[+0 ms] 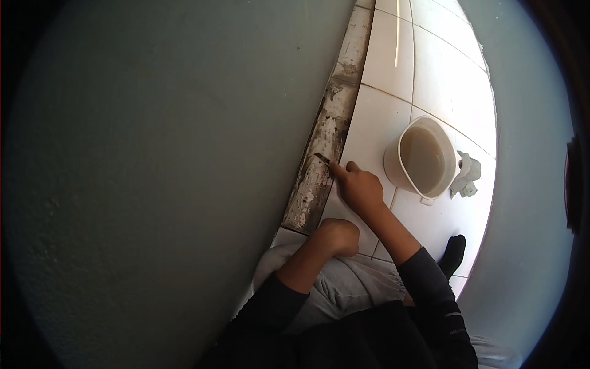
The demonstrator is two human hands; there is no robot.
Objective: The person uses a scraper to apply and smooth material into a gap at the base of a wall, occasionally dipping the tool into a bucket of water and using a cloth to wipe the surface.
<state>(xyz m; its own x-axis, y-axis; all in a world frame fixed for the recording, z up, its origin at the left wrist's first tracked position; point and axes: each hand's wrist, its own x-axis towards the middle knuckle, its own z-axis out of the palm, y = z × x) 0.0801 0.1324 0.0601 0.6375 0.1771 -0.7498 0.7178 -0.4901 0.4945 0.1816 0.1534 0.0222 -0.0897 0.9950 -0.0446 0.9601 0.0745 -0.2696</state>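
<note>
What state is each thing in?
Right hand: closed on blade
Blade: held, tip at strip
Left hand: curled, fingers mostly hidden
Strip: stained, patchy
Bucket: uncovered, holding cloudy liquid
Cloth: crumpled

Floor (pixel 376 123) between strip (pixel 349 58) and bucket (pixel 394 166) is a free lane beyond the right hand (pixel 362 190). Wall (pixel 184 154) shuts off the strip's left side; bucket plus rag (pixel 471 169) block the right. Left hand (pixel 342 236) crowds the strip's near end.
</note>
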